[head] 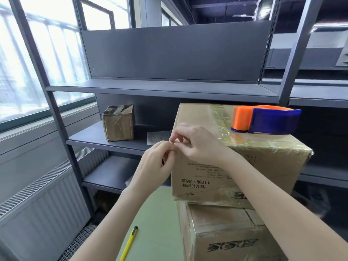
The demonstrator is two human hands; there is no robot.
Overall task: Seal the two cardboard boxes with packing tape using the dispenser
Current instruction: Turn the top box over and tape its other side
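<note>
We judged the sealing to be well along. The upper cardboard box [207, 178] already carried glossy clear tape across its top and down over its near edge, and the lower cardboard box [226, 234] under it looked wrapped in tape as well, though most of its top was hidden. What seemed left was tidying the ends.

Our left hand [156, 164] and right hand [199, 144] met at the upper box's top left edge. The fingertips of both were pressed together on a small tape strip [176, 141], pinching it from either side. We could not tell whether the strip was stuck to the box or loose.

The tape dispenser [267, 120], orange and blue, lay on the box top to the right of the pinch and beyond it, with neither hand on it. Below the pinch, toward us, a yellow utility knife [130, 242] lay on the green table [156, 213]. A small taped box [118, 122] sat on the shelf to the left, well apart.
</note>
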